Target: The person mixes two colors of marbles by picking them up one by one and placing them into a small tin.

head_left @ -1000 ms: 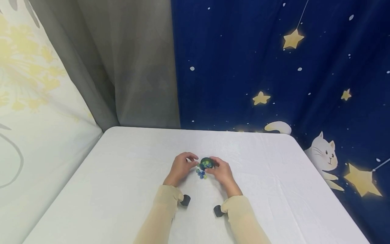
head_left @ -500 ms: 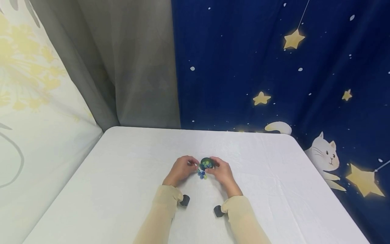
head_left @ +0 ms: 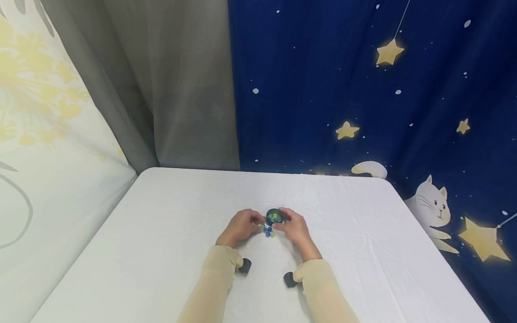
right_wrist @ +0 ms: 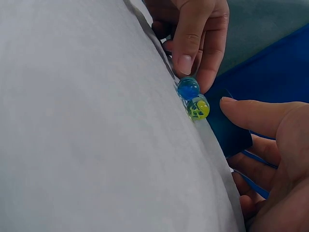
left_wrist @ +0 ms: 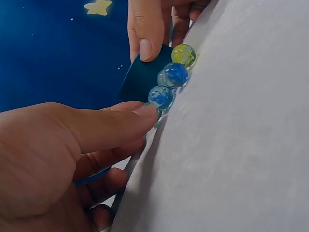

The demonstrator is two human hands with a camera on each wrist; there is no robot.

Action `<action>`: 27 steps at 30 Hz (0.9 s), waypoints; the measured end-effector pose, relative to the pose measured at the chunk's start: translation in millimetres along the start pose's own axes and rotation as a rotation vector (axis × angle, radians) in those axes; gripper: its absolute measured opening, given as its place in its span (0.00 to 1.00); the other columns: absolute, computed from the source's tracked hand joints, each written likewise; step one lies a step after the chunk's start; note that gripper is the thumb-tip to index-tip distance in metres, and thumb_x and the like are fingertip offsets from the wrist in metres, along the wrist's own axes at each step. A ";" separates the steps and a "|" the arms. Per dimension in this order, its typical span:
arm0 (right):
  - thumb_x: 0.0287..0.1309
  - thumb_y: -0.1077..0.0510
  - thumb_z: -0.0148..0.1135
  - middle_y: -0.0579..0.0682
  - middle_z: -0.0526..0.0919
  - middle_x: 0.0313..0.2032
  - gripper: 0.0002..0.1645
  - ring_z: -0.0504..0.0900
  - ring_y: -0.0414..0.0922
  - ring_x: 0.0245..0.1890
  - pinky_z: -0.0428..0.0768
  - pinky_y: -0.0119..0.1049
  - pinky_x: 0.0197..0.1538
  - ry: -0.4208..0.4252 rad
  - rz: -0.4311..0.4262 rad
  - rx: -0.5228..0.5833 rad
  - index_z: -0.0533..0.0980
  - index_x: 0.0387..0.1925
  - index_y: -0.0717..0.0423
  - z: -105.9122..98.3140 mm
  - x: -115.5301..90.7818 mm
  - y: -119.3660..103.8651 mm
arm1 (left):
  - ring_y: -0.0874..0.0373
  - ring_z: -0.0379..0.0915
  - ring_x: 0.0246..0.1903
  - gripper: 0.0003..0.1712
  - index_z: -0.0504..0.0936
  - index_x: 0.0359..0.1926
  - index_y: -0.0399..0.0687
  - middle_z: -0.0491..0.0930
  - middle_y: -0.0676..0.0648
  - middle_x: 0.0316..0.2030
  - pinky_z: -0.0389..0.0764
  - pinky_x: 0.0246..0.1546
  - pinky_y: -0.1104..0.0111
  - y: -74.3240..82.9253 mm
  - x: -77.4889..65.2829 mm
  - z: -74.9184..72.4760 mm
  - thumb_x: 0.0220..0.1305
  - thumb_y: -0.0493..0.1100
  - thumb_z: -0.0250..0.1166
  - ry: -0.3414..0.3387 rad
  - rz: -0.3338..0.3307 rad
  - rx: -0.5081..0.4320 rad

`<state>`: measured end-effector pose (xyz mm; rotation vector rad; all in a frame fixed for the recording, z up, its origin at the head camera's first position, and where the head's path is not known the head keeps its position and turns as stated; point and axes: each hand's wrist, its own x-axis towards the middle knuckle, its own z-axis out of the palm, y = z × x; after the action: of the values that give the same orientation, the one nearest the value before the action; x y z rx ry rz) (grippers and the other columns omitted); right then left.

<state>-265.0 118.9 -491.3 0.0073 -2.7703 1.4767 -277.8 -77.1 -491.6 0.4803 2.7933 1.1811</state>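
My right hand [head_left: 295,227] holds a small dark green bowl [right_wrist: 232,126] on the table, thumb on the near side and fingers round the far side. Several glass marbles [head_left: 275,217] in yellow-green and blue lie inside it. More loose marbles sit on the cloth just in front of the bowl: a yellow one [left_wrist: 184,56], a dark blue one [left_wrist: 175,75] and a blue-and-white one [left_wrist: 160,97] among them. My left hand [head_left: 243,224] is at the left end of this cluster, thumb and index finger closed about a greenish marble [left_wrist: 157,116], largely hidden by the thumb.
A white cloth covers the table [head_left: 181,202]. Black wrist devices [head_left: 244,265] sit at both cuffs, close to the tabletop. Behind the table hang a grey curtain [head_left: 190,89] and a dark blue curtain [head_left: 299,89] with stars.
My left hand has shifted slightly toward me, its fingertips coming down from beside the bowl to the loose marbles. My right hand and the bowl have stayed in place.
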 end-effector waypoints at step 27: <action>0.48 0.58 0.74 0.55 0.79 0.56 0.34 0.73 0.57 0.60 0.68 0.55 0.60 0.003 0.003 0.006 0.75 0.59 0.53 0.6 0.2 -1.3 | 0.60 0.72 0.32 0.09 0.87 0.34 0.54 0.76 0.56 0.29 0.73 0.41 0.61 -0.5 0.0 3.3 0.50 0.37 0.74 0.041 -0.006 0.036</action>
<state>-265.2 117.7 -490.6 0.0014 -2.7651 1.4845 -277.3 -75.2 -494.2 0.4550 2.8529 1.1538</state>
